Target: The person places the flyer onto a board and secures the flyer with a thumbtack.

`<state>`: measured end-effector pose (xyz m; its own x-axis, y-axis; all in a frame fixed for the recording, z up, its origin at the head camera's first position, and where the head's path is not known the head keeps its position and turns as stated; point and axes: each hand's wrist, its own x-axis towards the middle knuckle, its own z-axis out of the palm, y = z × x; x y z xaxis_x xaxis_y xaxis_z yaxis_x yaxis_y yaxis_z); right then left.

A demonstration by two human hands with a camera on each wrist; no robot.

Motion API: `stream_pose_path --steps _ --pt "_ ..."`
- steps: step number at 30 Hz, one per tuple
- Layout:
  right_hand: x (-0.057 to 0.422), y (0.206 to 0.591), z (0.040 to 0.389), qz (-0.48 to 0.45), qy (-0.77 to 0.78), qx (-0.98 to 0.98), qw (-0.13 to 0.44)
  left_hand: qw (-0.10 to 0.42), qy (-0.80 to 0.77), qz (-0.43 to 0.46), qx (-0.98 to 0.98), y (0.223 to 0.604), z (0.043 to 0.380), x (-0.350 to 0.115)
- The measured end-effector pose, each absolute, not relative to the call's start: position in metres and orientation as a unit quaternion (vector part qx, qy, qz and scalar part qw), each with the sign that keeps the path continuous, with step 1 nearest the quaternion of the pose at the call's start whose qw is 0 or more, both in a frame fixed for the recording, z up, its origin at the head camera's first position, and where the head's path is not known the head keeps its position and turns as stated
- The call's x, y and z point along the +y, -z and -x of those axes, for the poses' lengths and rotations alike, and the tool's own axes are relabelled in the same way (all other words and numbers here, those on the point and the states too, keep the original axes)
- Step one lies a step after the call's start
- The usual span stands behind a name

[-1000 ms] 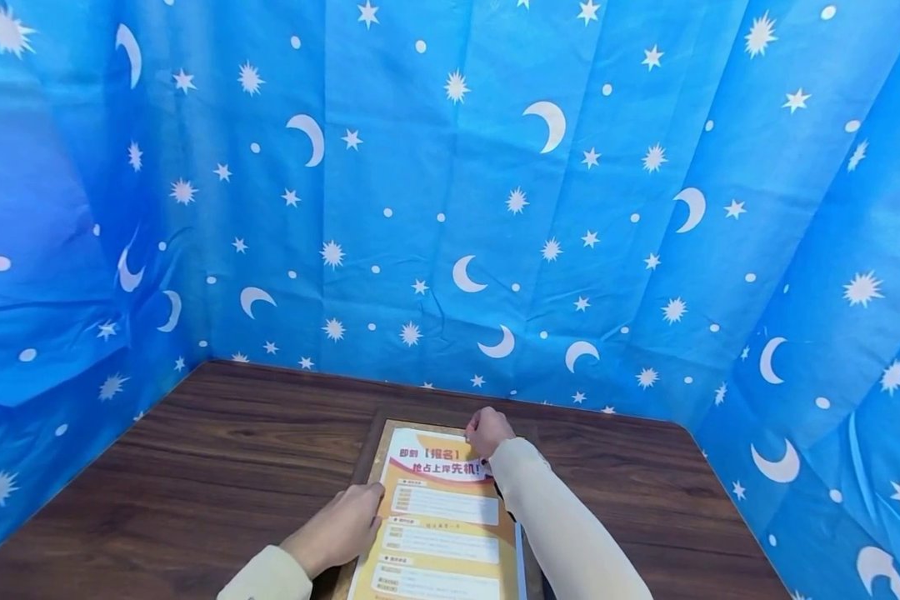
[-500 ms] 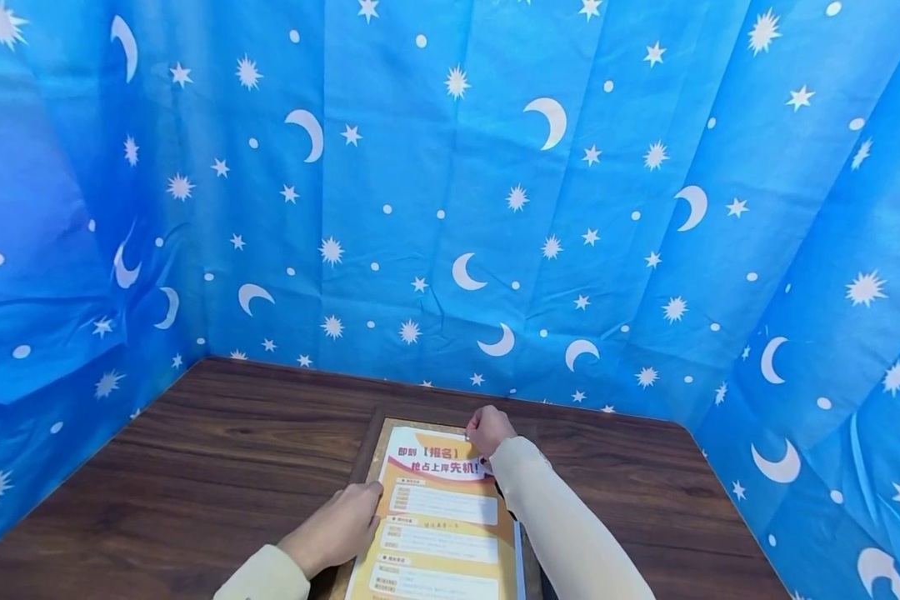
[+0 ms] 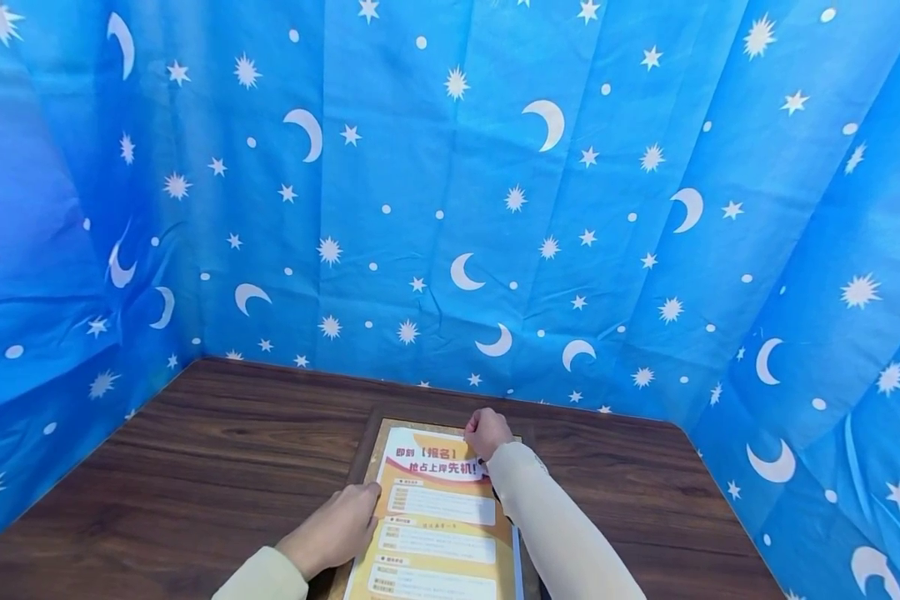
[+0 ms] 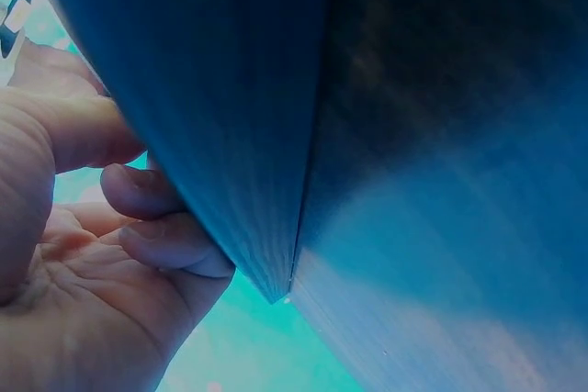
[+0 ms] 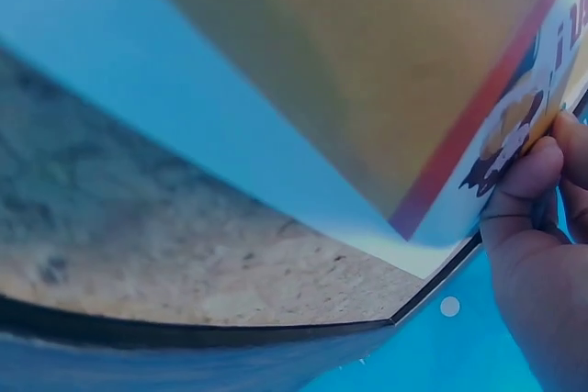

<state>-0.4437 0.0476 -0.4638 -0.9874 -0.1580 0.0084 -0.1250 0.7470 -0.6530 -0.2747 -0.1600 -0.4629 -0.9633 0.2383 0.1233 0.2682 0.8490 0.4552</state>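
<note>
A yellow and white printed poster (image 3: 442,508) lies on a framed cork board (image 3: 381,450) on the dark wooden table. My left hand (image 3: 337,529) is at the board's left edge. In the left wrist view, its curled fingers (image 4: 147,192) grip the dark edge of the frame. At the poster's upper right, my right hand (image 3: 489,433) bends over the paper. The right wrist view shows thumb and finger (image 5: 528,172) pinching the poster's edge near a printed picture. Whether anything small lies between those fingertips is hidden. Below the poster's corner, bare cork (image 5: 230,273) shows.
A blue curtain (image 3: 420,208) with white moons and stars encloses the back and sides of the table (image 3: 195,467). The wooden tabletop extends on both sides of the board. My right sleeve (image 3: 555,517) covers the board's right edge.
The whole view shifts slightly. Both hands keep their places, the left at the board's edge and the right at the poster's upper right.
</note>
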Motion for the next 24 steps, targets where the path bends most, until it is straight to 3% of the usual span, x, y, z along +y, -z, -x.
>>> stream_pose_path --steps 13,16,24 --pt "0.065 0.470 0.436 0.112 0.314 0.942 0.027 0.017 0.261 0.137 -0.955 0.465 0.290 -0.155" --pt "0.062 0.472 0.432 0.145 0.298 0.943 0.033 0.043 0.241 0.136 -0.960 0.466 0.294 -0.159" --pt "0.041 0.470 0.422 0.207 0.246 0.947 -0.023 0.147 0.108 0.127 -0.975 0.457 0.328 -0.164"
